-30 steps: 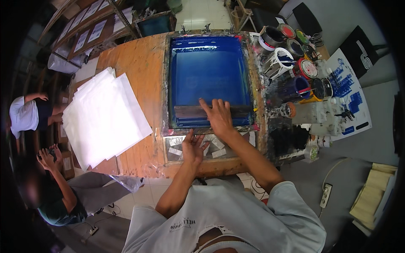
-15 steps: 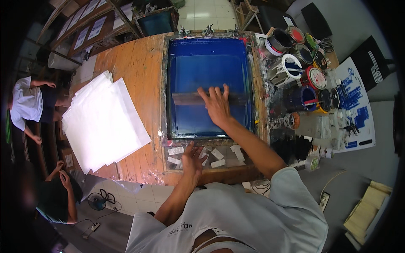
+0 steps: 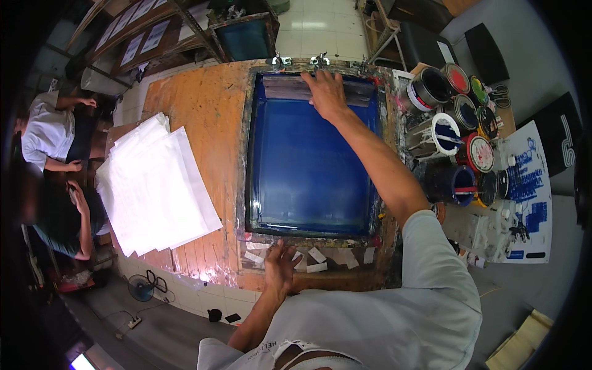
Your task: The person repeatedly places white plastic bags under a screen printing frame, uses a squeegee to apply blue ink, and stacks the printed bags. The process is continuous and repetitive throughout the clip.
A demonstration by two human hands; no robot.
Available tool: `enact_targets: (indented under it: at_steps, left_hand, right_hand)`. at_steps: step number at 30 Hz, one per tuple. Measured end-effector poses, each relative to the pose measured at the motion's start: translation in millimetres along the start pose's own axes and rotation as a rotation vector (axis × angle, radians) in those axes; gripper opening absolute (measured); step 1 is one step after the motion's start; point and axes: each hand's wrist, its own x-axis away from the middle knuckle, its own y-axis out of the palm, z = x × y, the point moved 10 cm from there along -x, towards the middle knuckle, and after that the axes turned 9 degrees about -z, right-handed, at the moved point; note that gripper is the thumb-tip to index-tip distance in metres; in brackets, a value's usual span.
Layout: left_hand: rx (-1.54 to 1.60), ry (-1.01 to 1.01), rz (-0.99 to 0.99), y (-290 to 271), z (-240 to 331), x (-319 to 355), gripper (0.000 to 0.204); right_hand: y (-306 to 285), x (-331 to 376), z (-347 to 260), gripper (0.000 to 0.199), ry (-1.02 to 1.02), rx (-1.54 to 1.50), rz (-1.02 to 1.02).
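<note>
A screen printing frame [image 3: 243,154] with blue mesh [image 3: 314,160] lies on the wooden table in front of me. At its far end, my right hand [image 3: 327,94] is closed over the middle of a long, wide squeegee [image 3: 285,89]. The squeegee spans most of the mesh and lies across it near the far rim. My left hand [image 3: 281,266] is at the near edge of the frame, palm turned up and fingers apart. Its fingertips reach the frame's edge, but I cannot tell whether they touch it. Several short white tape strips [image 3: 317,255] lie beside that hand.
A stack of white sheets [image 3: 160,191] covers the table's left part. Open ink cans [image 3: 457,79] and a white tub [image 3: 445,132] crowd the right side, next to a blue-marked sheet [image 3: 530,197]. Clamps [image 3: 320,60] sit on the frame's far edge. Two people stand at the left.
My right hand has pushed the squeegee from the middle of the mesh to its far end. My left hand stays by the near edge. The whole view has shifted slightly.
</note>
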Motion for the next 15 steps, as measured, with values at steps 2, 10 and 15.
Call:
enact_targets:
  at_steps: [2,10,15]
  left_hand:
    - [0.014,0.004,-0.005,-2,-1,-1,0.028]
    - [0.045,0.048,-0.061,-7,1,1,0.02]
    - [0.002,0.073,-0.133,-3,6,4,0.021]
  right_hand:
    - [-9,-2,3,0.059,-0.002,-0.019,0.073]
    - [-5,5,-4,0.049,0.032,0.127,0.182]
    - [-22,6,6,0.047,0.047,0.057,0.216]
